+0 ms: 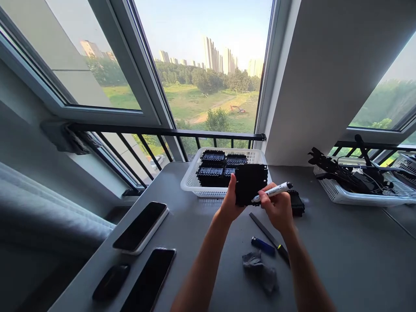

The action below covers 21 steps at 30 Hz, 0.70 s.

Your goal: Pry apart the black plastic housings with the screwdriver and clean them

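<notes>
My left hand (230,201) grips a flat black plastic panel (249,182) by its left edge, holding it tilted up above the desk. In my right hand (277,208) is a white marker (274,190) with a black end, its tip against the lower part of the panel. Behind the panel, a white basket (191,182) holds stacks of similar black plastic parts (211,171). Another black part (297,203) lies on the desk just beyond my right hand, partly hidden by it.
On the desk (195,242) below my hands lie a flat file (264,227), a blue lighter (262,245) and a crumpled grey cloth (260,268). Two phones (141,227) and a black mouse (111,281) are at left. A second basket (341,197) with cables stands at right.
</notes>
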Available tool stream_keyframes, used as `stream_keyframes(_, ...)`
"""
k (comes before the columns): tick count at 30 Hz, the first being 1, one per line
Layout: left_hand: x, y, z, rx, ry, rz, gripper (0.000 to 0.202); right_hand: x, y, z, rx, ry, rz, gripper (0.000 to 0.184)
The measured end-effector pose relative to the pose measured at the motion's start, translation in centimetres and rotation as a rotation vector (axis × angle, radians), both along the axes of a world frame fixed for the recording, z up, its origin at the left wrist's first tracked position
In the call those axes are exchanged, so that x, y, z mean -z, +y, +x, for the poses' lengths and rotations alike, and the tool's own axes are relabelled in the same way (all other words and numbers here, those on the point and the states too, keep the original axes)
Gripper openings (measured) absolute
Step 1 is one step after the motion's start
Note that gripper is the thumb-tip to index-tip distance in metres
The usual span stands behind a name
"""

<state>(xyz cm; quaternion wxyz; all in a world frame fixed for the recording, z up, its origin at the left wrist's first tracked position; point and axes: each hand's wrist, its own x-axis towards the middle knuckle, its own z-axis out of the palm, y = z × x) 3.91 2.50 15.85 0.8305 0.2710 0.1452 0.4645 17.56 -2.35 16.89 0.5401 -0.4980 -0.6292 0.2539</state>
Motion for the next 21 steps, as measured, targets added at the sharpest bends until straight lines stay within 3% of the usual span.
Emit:
stream_keyframes(15,0.1,0.1,0.2,-0.011,0.025,0.040,0.074,-0.4,0.7,0.1,-0.079,-0.038,-0.046,0.024)
stream_keyframes(21,-0.7,0.0,0.1,-0.029,-0.012,0.006,0.076,-0.7,0.1,0.7,-0.091,0.294,0.005,0.021)
